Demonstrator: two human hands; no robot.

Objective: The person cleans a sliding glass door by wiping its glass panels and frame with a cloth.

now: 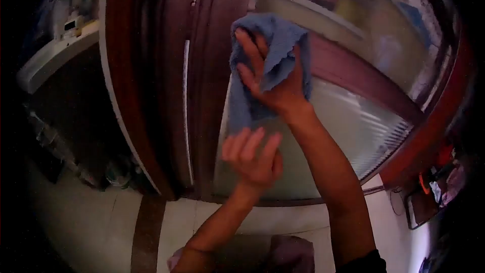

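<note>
A blue cloth point(275, 25), bunched and creased, lies against the reddish-brown frame of a glass-paneled door point(348, 68). My right hand point(283, 88) presses into the cloth with bent fingers, and one fold hangs over part of the hand. A loose end of the cloth drapes below, across the door's edge. Just under that end, my left hand point(252, 156) is raised in front of the lower glass panel point(303, 162). Its fingers are loosely bent and somewhat blurred, with nothing visible in them.
To the left stands a dark brown door frame point(126, 71) beside a dim opening with a white shelf point(60, 55). Pale floor tiles point(96, 222) cross a brown strip point(148, 227) below. At the right, a low rack point(424, 210) holds assorted items.
</note>
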